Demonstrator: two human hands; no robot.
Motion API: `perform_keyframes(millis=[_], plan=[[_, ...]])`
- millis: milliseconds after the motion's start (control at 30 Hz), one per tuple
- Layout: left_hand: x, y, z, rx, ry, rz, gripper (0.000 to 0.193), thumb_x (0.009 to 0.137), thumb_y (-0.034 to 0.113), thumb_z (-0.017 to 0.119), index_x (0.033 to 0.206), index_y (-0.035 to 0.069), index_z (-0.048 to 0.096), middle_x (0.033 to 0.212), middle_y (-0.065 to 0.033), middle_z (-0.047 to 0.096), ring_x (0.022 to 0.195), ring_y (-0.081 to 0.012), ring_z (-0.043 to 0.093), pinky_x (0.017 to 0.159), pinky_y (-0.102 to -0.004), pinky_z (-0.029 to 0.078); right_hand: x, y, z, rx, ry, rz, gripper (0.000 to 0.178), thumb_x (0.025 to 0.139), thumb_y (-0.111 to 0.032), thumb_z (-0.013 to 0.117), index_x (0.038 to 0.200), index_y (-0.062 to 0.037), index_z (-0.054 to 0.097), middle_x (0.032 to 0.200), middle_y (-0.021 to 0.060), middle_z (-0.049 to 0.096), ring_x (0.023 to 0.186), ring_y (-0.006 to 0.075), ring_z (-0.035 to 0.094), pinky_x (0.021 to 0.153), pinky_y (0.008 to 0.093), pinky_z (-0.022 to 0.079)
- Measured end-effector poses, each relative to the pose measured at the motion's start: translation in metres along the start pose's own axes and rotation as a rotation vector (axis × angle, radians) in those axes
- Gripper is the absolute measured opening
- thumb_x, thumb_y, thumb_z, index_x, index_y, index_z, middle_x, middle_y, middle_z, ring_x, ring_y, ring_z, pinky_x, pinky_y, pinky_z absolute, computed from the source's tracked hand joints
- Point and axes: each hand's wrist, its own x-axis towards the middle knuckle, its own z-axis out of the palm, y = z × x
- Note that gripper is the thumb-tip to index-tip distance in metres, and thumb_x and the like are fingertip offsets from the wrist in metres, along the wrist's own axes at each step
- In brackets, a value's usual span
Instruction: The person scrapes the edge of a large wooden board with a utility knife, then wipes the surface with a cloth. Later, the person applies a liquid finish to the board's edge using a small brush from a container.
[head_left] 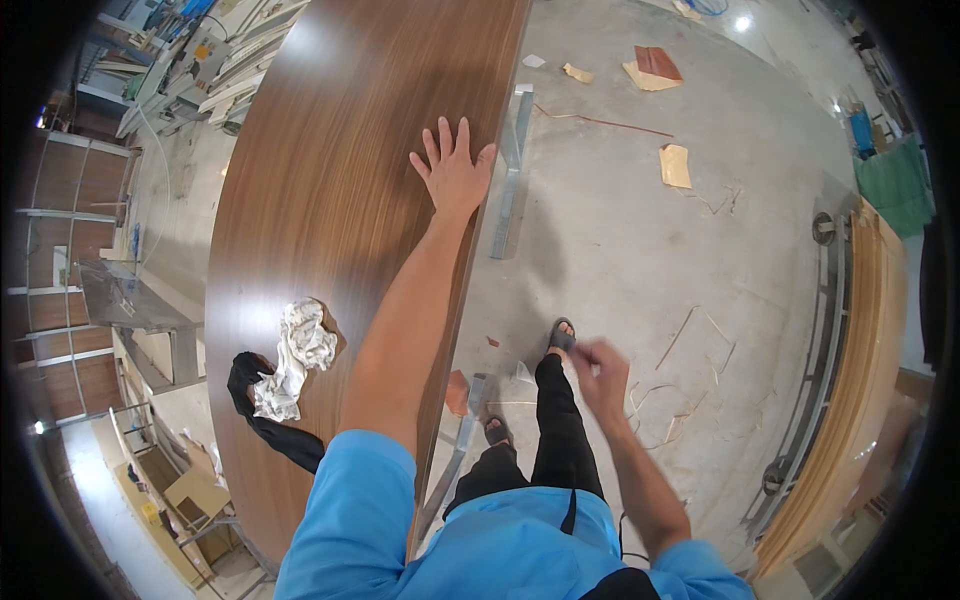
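Observation:
My left hand (455, 170) lies flat with its fingers spread on a long brown wood-grain panel (330, 170), close to the panel's right edge. Nothing is under or in its fingers that I can see. My right hand (602, 375) hangs over the floor to the right of the panel, smeared by motion; its fingers look curled, but what they hold, if anything, does not show. On the panel, left of my forearm, a crumpled white cloth (300, 345) lies partly over a black cloth (270, 425).
Metal legs (513, 180) show beneath the panel's right edge. Scraps of brown sheet (657, 65) and thin strips (605, 122) litter the concrete floor (620, 230). At far right stands a stack of boards (850, 400) beside a wheeled metal frame (825, 340). Lumber and equipment (200, 80) fill the upper left.

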Motion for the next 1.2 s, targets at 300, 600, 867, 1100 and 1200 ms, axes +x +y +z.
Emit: perform_keyframes(millis=[300, 600, 867, 1100, 1200], plan=[[-0.031, -0.089, -0.053, 0.093, 0.165, 0.145, 0.051, 0.107, 0.032, 0.046, 0.153, 0.010, 0.049, 0.162, -0.0147, 0.042, 0.152, -0.0343, 0.035, 0.124, -0.0542, 0.023, 0.318, -0.048, 0.112, -0.207, 0.216, -0.666, 0.013, 0.088, -0.006, 0.071, 0.100, -0.0064, 0.074, 0.092, 0.0101, 0.069, 0.088, 0.0315, 0.066, 0.075, 0.0416, 0.054], [-0.042, -0.108, -0.044, -0.028, 0.286, 0.103, 0.043, 0.100, 0.017, 0.057, 0.141, 0.005, 0.059, 0.150, -0.0168, 0.056, 0.146, -0.0352, 0.044, 0.121, -0.0553, 0.029, 0.121, -0.055, 0.100, -0.207, -0.536, -0.911, 0.027, 0.081, -0.007, 0.065, 0.107, -0.0028, 0.071, 0.099, 0.0117, 0.068, 0.098, 0.0316, 0.066, 0.093, 0.0455, 0.052], [-0.212, -0.182, -0.143, 0.315, 0.594, -0.197, 0.054, 0.100, 0.033, 0.064, 0.148, 0.011, 0.055, 0.157, -0.0272, 0.042, 0.149, -0.0431, 0.034, 0.120, -0.0609, 0.024, 0.235, -0.057, 0.114, -0.323, 0.034, -0.650, 0.024, 0.082, -0.003, 0.065, 0.105, -0.0055, 0.073, 0.092, 0.0092, 0.067, 0.090, 0.0303, 0.064, 0.076, 0.0437, 0.054], [-0.344, -0.319, -0.131, 0.537, -0.042, -1.175, 0.067, 0.100, 0.038, 0.060, 0.157, 0.008, 0.041, 0.167, -0.0232, 0.026, 0.155, -0.0410, 0.023, 0.116, -0.0632, 0.028, 0.142, -0.049, 0.106, -0.401, -0.373, -0.847, 0.030, 0.078, -0.005, 0.065, 0.107, -0.0059, 0.073, 0.101, 0.0079, 0.069, 0.103, 0.0303, 0.066, 0.090, 0.0461, 0.054], [-0.245, -0.304, -0.095, 0.657, 0.022, -0.744, 0.067, 0.093, 0.029, 0.072, 0.151, 0.004, 0.047, 0.166, -0.0218, 0.029, 0.153, -0.0392, 0.027, 0.113, -0.0615, 0.031, 0.118, -0.062, 0.089, -0.468, -0.483, -0.812, 0.031, 0.077, -0.007, 0.065, 0.107, -0.0056, 0.073, 0.098, 0.0087, 0.069, 0.099, 0.0306, 0.066, 0.088, 0.0463, 0.055]])
